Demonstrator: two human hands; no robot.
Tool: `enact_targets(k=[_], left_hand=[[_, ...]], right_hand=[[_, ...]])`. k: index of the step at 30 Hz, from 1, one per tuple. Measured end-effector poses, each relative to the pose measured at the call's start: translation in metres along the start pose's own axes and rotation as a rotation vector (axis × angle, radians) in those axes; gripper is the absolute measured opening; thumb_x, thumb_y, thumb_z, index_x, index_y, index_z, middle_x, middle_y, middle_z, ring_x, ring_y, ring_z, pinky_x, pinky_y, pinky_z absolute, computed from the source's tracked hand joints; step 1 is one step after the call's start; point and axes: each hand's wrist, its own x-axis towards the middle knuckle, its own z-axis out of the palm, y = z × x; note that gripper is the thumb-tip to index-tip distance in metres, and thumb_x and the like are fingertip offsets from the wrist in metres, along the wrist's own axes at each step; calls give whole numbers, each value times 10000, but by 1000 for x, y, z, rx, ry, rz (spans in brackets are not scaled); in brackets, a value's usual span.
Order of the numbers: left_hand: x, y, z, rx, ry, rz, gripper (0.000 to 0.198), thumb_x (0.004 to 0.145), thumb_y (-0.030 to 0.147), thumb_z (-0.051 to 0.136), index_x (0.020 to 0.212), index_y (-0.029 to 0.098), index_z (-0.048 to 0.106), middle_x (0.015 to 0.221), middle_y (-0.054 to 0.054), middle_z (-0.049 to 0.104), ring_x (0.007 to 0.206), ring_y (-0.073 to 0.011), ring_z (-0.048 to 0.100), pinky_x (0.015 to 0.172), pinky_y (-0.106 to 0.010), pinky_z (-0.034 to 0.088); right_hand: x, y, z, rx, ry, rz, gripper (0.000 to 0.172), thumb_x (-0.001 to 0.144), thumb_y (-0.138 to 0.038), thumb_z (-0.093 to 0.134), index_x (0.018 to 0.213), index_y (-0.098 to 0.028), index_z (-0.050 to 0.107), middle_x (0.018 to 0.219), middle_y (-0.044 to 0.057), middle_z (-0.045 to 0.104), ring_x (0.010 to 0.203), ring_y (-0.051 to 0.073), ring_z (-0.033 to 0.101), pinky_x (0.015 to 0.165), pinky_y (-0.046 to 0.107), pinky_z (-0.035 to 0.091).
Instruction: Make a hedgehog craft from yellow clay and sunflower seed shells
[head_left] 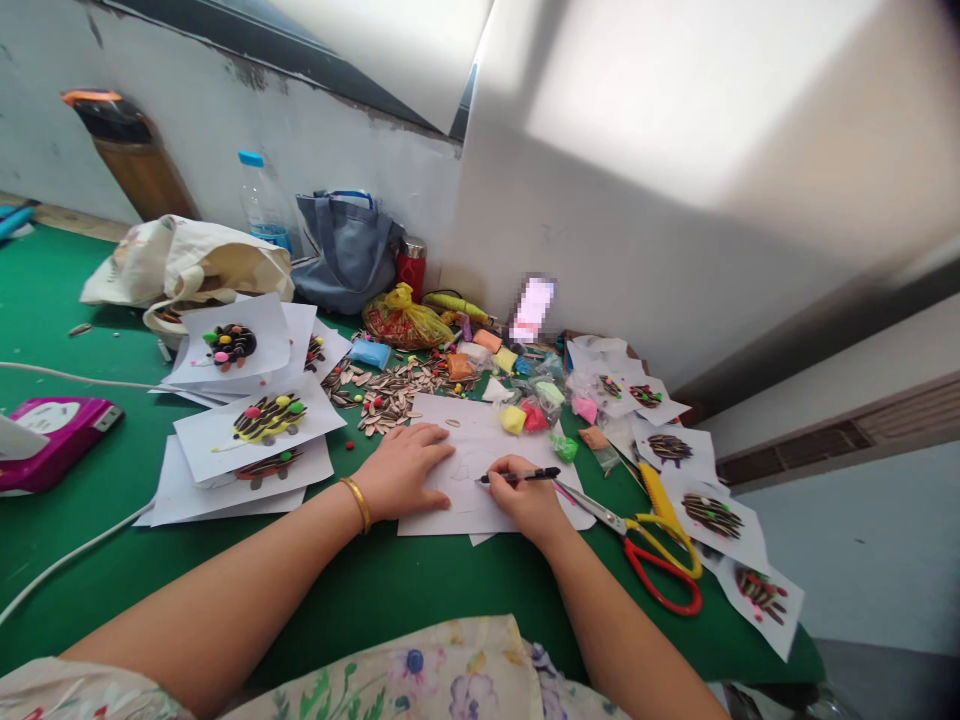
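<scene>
My right hand (525, 500) grips a black pen (536, 474), its tip on a white sheet of paper (439, 515) in front of me. Faint drawn lines show on the sheet near the tip. Flat on the paper's left part lies my left hand (405, 470), fingers stretched out, a gold bangle at its wrist. A single sunflower seed rests near the sheet's top. Just right of the paper are scissors (660, 565) with red and yellow handles, their blades reaching toward its edge.
Striped sunflower seeds (390, 400) lie heaped behind the paper, beside bagged coloured clay (534, 415). Sheets with seed-and-clay pictures are stacked left (262, 415) and right (712, 510). Farther back stand a blue bag (349, 250), a plastic bottle (262, 205) and a blurred phone (533, 308).
</scene>
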Motion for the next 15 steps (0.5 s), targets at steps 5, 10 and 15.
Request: enact_targets(k=[5, 10, 15], left_hand=[[0, 0, 0, -7, -5, -8, 700, 638, 561, 760, 1267, 299, 599, 1446, -77, 477, 1351, -331, 376, 1119, -492, 254], [1, -1, 0, -21, -7, -10, 703, 634, 559, 765, 1267, 303, 599, 1442, -75, 481, 1351, -330, 378, 1121, -497, 254], [1, 1, -2, -5, -15, -12, 697, 642, 560, 761, 1264, 288, 604, 1440, -89, 483, 1347, -332, 383, 1111, -510, 265]], right_hand=[[3, 8, -9, -53, 68, 80, 140, 770, -310, 537, 716, -218, 628, 591, -23, 610, 551, 161, 559, 512, 256, 399], [6, 16, -19, -104, 127, 100, 149, 761, -317, 523, 700, -215, 614, 541, -26, 581, 524, 167, 547, 514, 263, 384], [9, 21, -23, -95, 163, 81, 170, 773, -335, 517, 692, -214, 605, 568, -14, 590, 547, 173, 549, 526, 269, 386]])
